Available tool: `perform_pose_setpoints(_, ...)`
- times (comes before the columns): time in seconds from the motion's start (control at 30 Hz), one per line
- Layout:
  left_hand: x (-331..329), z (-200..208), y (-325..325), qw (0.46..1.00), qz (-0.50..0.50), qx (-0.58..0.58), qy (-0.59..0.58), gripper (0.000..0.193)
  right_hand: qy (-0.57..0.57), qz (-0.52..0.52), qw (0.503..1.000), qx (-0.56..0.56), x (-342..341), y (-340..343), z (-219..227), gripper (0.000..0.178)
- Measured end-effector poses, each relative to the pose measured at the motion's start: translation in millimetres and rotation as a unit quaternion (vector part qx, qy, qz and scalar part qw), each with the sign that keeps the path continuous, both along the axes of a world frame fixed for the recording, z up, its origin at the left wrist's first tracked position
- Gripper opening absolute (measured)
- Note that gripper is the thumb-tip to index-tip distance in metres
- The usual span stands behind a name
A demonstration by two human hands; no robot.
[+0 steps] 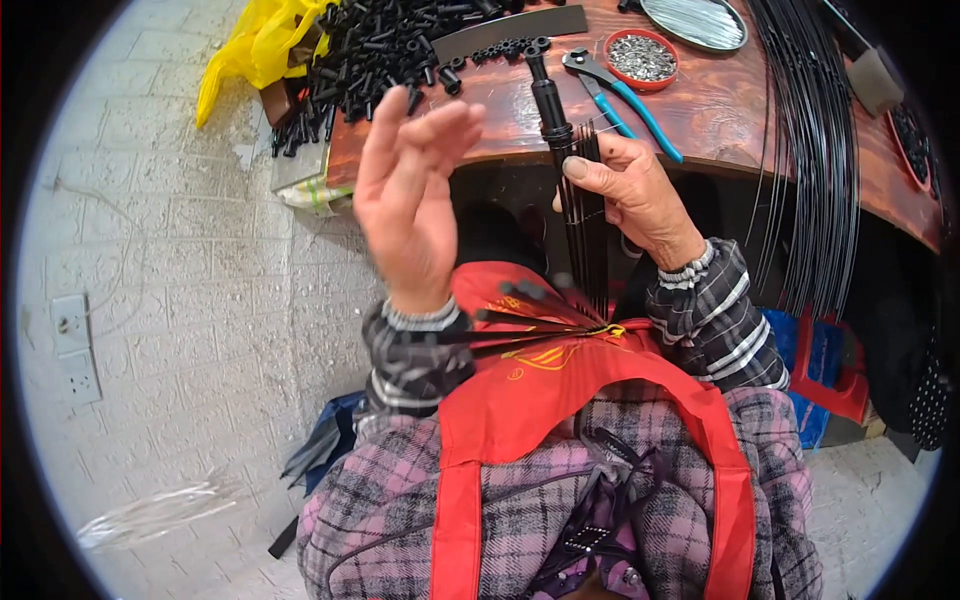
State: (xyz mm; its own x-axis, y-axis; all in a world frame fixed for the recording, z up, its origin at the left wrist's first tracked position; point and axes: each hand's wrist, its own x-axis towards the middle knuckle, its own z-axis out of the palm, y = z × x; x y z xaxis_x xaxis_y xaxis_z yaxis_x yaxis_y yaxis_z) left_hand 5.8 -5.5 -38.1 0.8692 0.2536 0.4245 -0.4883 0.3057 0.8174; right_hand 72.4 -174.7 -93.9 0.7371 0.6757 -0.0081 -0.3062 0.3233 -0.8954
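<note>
My right hand (pixel 640 195) grips a black umbrella frame (pixel 548 105), its thumb pressed across the shaft and the bundled ribs. The shaft's capped end points up toward the table. Lower ribs (pixel 535 322) fan out to the left over my red apron (pixel 480 400) and look blurred. A thin wire seems to stick out by my right fingers, too fine to make out well. Raised to the left of the frame, my left hand (pixel 412 210) holds nothing; its fingers are spread and slightly smeared by motion. The frame's far end is hidden near my lap.
On the reddish wooden table (pixel 490 142) lie teal-handled pliers (pixel 640 112), a red dish (pixel 642 87) of small metal pieces, a heap of black plastic parts (pixel 375 50) and an oval tray (pixel 738 47) of silver wires. Long black ribs (pixel 815 150) hang over the right edge. A yellow bag (pixel 258 55) sits far left.
</note>
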Motion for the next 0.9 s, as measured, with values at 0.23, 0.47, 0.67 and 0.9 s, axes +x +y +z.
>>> perform_pose_setpoints(0.23, -39.6, 21.8, -50.3, 0.964, -0.125, 0.203, 0.118, 0.049, -0.025, -0.031, 0.999, 0.025, -9.9, 4.1, 9.9, 0.018)
perform_pose_setpoints(0.47, -7.5, -0.4, -48.1, 0.934, 0.251, 0.204, 0.153, 0.017, -0.078, -0.086, 0.989, 0.086, -9.5, 21.2, 14.2, 0.022)
perform_pose_setpoints(0.67, -5.0, 3.3, -51.3, 0.940, 0.252, 0.188, 0.135, 0.019, -0.176, -0.108, 0.975, 0.082, -13.7, 32.2, 18.9, 0.029)
perform_pose_setpoints(0.9, -4.4, 6.8, -49.0, 0.961, 0.230, 0.067, 0.139, 0.016, -0.209, -0.120, 0.968, 0.074, -21.7, 34.1, 22.6, 0.034)
